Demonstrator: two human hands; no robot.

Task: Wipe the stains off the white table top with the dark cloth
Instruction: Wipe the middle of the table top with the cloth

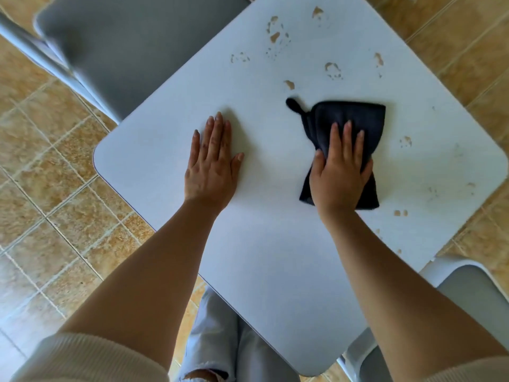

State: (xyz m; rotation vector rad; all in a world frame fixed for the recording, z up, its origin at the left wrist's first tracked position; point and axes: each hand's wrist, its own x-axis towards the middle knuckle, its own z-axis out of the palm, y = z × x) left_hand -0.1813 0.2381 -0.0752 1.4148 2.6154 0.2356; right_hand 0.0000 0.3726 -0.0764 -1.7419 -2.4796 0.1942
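Note:
The white table top (270, 244) fills the middle of the head view, turned corner-on. A dark cloth (355, 117) with a small hanging loop lies on its right half. My right hand (340, 172) presses flat on the cloth, fingers spread over it and thumb tucked at its right edge. My left hand (210, 164) rests flat and open on bare table to the left of the cloth, holding nothing. Brown stains (275, 37) are scattered over the far part of the table, one stain (289, 84) sits just beyond the cloth, and fainter stains (406, 141) run along the right side.
A grey chair seat (124, 42) stands at the table's far left edge. Another grey chair (468, 293) stands at the near right. Tan floor tiles (55, 175) surround the table. My legs in light jeans (217, 334) are under the near edge.

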